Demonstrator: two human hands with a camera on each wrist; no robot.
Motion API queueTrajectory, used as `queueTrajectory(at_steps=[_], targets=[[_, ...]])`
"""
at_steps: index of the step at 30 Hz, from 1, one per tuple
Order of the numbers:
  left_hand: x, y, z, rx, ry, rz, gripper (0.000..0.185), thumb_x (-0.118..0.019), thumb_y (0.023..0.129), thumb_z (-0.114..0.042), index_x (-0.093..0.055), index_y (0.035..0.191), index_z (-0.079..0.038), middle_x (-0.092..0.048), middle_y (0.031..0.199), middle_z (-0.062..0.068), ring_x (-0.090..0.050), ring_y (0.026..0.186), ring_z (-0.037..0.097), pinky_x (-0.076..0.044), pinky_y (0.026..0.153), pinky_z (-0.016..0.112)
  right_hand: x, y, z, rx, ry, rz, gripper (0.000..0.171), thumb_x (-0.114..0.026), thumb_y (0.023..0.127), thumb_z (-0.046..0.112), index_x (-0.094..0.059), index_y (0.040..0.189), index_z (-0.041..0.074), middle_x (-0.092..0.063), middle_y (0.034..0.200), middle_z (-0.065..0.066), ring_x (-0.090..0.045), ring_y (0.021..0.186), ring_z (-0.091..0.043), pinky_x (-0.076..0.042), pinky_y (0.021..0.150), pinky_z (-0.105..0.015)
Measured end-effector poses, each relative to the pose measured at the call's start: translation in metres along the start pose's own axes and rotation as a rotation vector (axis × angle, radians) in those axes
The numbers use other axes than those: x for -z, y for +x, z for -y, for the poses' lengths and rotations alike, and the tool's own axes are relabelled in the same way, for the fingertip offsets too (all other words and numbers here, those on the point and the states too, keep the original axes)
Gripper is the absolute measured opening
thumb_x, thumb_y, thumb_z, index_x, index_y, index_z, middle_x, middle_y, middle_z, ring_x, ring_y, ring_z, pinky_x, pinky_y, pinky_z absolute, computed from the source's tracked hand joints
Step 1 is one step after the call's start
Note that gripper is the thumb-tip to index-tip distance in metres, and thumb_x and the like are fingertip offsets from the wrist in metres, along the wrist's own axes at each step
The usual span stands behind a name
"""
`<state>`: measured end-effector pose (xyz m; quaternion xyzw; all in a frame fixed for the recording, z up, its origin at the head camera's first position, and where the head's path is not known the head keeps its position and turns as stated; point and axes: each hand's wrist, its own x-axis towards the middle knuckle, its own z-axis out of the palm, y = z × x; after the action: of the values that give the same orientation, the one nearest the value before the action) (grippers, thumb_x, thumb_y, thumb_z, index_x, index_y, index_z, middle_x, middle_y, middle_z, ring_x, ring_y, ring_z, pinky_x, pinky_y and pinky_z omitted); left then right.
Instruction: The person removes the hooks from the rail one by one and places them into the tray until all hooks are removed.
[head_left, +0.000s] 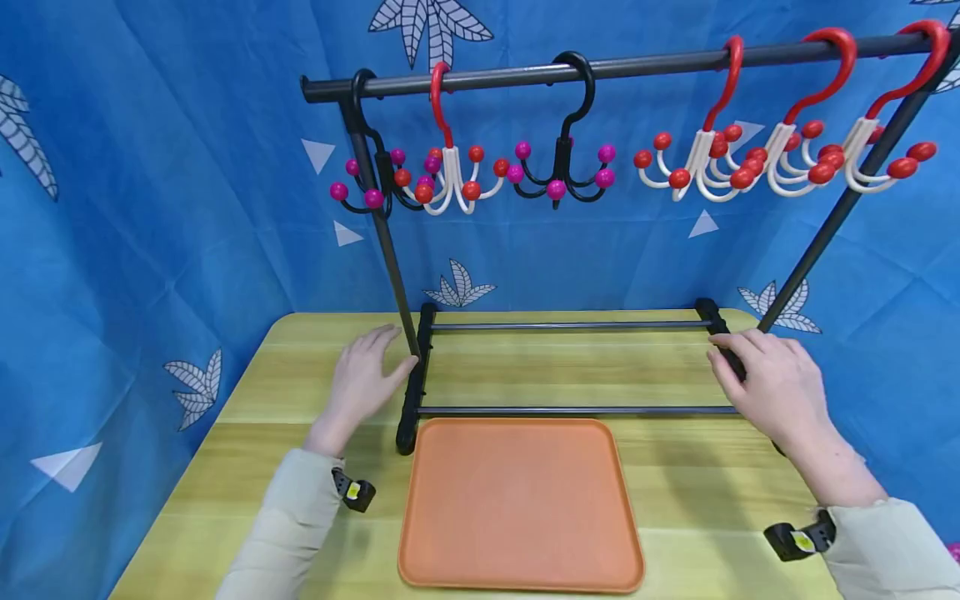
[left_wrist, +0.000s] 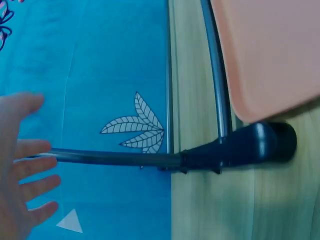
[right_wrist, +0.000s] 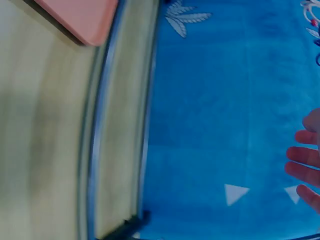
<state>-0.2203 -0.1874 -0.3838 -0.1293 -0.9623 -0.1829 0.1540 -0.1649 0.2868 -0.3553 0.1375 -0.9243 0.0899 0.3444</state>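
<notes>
Fingers [head_left: 375,342] of left hand [head_left: 360,379] relaxed beside rack foot [head_left: 414,392], right hand [head_left: 772,383] fingers loosely draped over opposite foot [head_left: 722,337], orange tray [head_left: 519,504] nearer, table [head_left: 247,417] beneath.

Blue leaf-print backdrop cloth [head_left: 150,208] behind yellow-green wooden table [head_left: 247,400]
</notes>
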Motion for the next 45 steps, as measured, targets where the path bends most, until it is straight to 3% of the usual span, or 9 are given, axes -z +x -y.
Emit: queueTrajectory(at_steps=[10,20,23,25,28,31,37,42,45], targets=[[0.0,0.031,-0.001,0.202,-0.329,-0.095,0.043,-0.057,0.09,-0.03,-0.05,0.126,-0.008,-0.055,0.12,0.012,-0.052,0.108,0.03,-0.043,0.087,0.047,0.036,0.041,-0.025,-0.106,-0.045,-0.097,0.02,-0.056,0.087,0.014,-0.065,0.096,-0.002,-0.063,0.086,-0.022,-0.056,0.076,-0.037,-0.041,0.07,-0.051],[0.005,0.066,0.0,0.227,-0.619,-0.239,0.05,-0.057,0.09,-0.024,-0.041,0.134,-0.006,-0.052,0.124,0.017,-0.052,0.111,0.031,-0.044,0.091,0.04,0.07,0.082,-0.042,-0.247,-0.078,-0.118,0.034,-0.045,0.094,0.017,-0.056,0.108,-0.011,-0.054,0.103,-0.031,-0.045,0.094,-0.043,-0.033,0.084,-0.054],[0.009,0.073,-0.003,0.238,-0.648,-0.285,0.049,-0.057,0.09,-0.025,-0.042,0.134,-0.008,-0.052,0.124,0.015,-0.053,0.112,0.029,-0.045,0.092,0.038,0.08,0.098,-0.045,-0.318,-0.03,-0.13,0.038,-0.041,0.095,0.019,-0.053,0.116,-0.01,-0.051,0.112,-0.03,-0.043,0.104,-0.041,-0.033,0.086,-0.051],[0.011,0.078,-0.004,0.248,-0.659,-0.306,0.048,-0.056,0.09,-0.026,-0.043,0.133,-0.009,-0.052,0.123,0.015,-0.053,0.111,0.028,-0.045,0.092,0.037,0.085,0.108,-0.049,-0.382,0.012,-0.153,0.04,-0.039,0.096,0.022,-0.051,0.12,-0.007,-0.05,0.116,-0.027,-0.042,0.109,-0.037,-0.036,0.084,-0.036],[0.014,0.082,-0.006,0.258,-0.662,-0.333,0.046,-0.057,0.09,-0.024,-0.045,0.131,-0.009,-0.054,0.121,0.014,-0.055,0.11,0.027,-0.046,0.09,0.036,0.09,0.125,-0.058,-0.509,0.071,-0.211,0.042,-0.038,0.095,0.03,-0.053,0.124,0.004,-0.053,0.116,-0.013,-0.044,0.101,-0.009,-0.029,0.073,-0.014],[0.015,0.087,-0.008,0.265,-0.649,-0.349,0.043,-0.057,0.09,-0.022,-0.046,0.13,-0.009,-0.055,0.12,0.012,-0.056,0.108,0.025,-0.047,0.088,0.035,0.093,0.142,-0.067,-0.637,0.095,-0.264,0.04,-0.037,0.094,0.04,-0.052,0.126,0.021,-0.054,0.117,0.002,-0.032,0.09,0.011,-0.027,0.069,-0.006],[0.016,0.093,-0.012,0.243,-0.614,-0.377,0.033,-0.053,0.092,-0.015,-0.051,0.125,-0.007,-0.057,0.113,0.014,-0.058,0.101,0.026,-0.048,0.085,0.038,0.102,0.172,-0.08,-0.814,0.227,-0.226,0.042,-0.04,0.092,0.045,-0.038,0.133,0.036,-0.039,0.111,0.028,-0.029,0.089,0.014,-0.034,0.085,-0.008],[0.015,0.095,-0.012,0.238,-0.581,-0.385,0.032,-0.052,0.093,-0.013,-0.051,0.124,-0.007,-0.059,0.108,0.018,-0.059,0.097,0.029,-0.048,0.083,0.04,0.09,0.19,-0.132,-0.852,0.389,-0.166,0.047,-0.048,0.089,0.046,-0.036,0.134,0.037,-0.041,0.11,0.028,-0.032,0.088,0.012,-0.036,0.092,-0.016],[0.014,0.095,-0.011,0.238,-0.567,-0.383,0.032,-0.052,0.093,-0.013,-0.051,0.124,-0.007,-0.06,0.106,0.018,-0.059,0.096,0.029,-0.048,0.082,0.041,0.078,0.201,-0.163,-0.902,0.43,-0.142,0.052,-0.051,0.086,0.049,-0.035,0.134,0.039,-0.041,0.113,0.028,-0.034,0.091,0.01,-0.027,0.105,-0.026]])
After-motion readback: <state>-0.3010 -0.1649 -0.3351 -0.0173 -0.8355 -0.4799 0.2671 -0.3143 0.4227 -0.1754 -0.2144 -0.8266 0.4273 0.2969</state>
